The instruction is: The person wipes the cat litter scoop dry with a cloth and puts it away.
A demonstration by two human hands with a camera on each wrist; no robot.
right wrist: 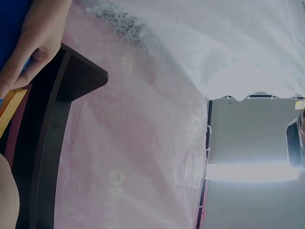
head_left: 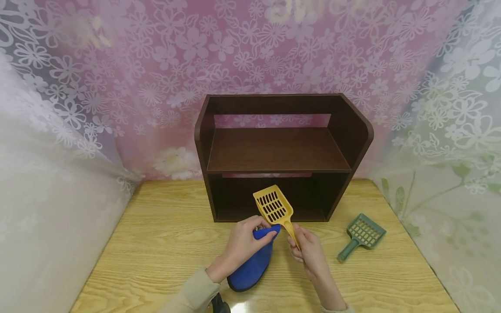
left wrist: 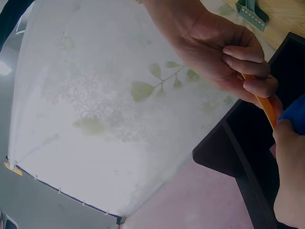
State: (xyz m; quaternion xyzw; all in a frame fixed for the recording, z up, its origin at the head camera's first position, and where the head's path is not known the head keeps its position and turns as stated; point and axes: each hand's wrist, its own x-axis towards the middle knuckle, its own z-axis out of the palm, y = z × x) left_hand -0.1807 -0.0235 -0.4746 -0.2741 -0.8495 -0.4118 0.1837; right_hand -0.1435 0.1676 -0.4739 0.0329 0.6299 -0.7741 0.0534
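The worn sleeves are pale beige, the left one cuffed.

On my monitor, tabletop at nine o'clock from the left hand offered passage; a shelf blocked one, the right hand and green scoop three.

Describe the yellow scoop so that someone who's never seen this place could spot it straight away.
Find the dark brown two-level shelf on the wooden table. In front of its lower opening, the right hand holds the yellow scoop by its handle, beside a blue item gripped by the left hand. Its yellow colour sets it apart from the green scoop lying farther right.
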